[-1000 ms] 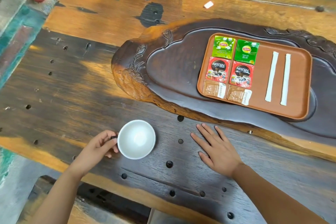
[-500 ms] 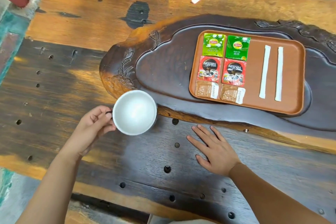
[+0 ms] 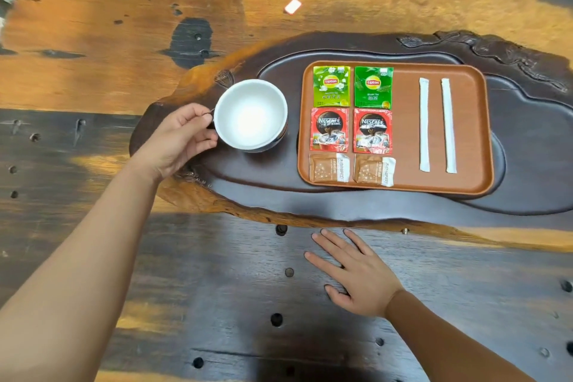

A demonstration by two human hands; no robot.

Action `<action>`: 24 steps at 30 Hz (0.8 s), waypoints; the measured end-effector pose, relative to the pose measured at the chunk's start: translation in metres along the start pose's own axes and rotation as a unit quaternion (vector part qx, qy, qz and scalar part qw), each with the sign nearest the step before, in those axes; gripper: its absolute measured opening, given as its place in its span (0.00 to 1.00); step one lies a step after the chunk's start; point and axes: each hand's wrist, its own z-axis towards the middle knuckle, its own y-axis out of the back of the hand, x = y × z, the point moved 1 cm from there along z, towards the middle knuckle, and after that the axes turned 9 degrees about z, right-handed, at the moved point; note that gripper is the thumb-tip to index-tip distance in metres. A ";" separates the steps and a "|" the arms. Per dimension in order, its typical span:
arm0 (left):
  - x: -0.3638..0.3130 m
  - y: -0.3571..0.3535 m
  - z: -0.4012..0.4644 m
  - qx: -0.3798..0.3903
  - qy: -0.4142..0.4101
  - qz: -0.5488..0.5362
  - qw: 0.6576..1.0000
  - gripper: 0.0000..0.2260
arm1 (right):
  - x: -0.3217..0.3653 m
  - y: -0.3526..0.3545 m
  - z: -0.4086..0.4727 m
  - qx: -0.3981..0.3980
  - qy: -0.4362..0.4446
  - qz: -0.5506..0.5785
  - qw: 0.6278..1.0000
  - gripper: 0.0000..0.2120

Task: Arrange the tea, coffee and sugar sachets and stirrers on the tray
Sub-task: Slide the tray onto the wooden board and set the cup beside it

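Note:
A brown tray (image 3: pixel 471 133) lies on a dark carved wooden tea board (image 3: pixel 279 189). On its left part sit two green tea sachets (image 3: pixel 331 86) (image 3: pixel 373 87), two red coffee sachets (image 3: pixel 329 130) (image 3: pixel 372 131) and two brown sugar sachets (image 3: pixel 329 168) (image 3: pixel 374 170), in rows. Two white wrapped stirrers (image 3: pixel 424 124) (image 3: pixel 448 125) lie side by side on the right part. My left hand (image 3: pixel 179 136) grips the handle of a white cup (image 3: pixel 250 113), held just left of the tray over the board. My right hand (image 3: pixel 353 273) rests flat on the table, fingers spread.
The table (image 3: pixel 93 40) is rough wood with several dark holes near my right hand. A small white scrap (image 3: pixel 292 6) lies on the table beyond the board. The board's carved rim (image 3: pixel 496 49) rises at the far right.
My left hand has carried the white cup up and to the right, from the table near me to a spot beside the tray. My right hand has stayed flat.

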 end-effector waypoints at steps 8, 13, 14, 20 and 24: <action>0.000 -0.006 0.025 0.013 0.011 0.030 0.999 0.09 | 0.001 0.002 0.001 0.010 -0.003 0.000 1.000 0.31; 0.003 -0.006 0.028 0.012 0.014 0.038 0.999 0.09 | 0.001 0.003 0.001 0.009 -0.002 -0.001 1.000 0.31; 0.003 -0.006 0.028 0.012 0.013 0.040 0.999 0.09 | 0.001 0.003 0.001 0.008 -0.002 -0.002 1.000 0.31; 0.001 -0.007 0.026 -0.008 0.013 0.059 0.998 0.08 | 0.001 0.002 0.001 0.011 -0.004 -0.003 1.000 0.31; 0.002 -0.010 0.025 -0.025 0.014 0.051 0.998 0.07 | 0.002 0.002 0.001 0.008 -0.001 -0.005 1.000 0.31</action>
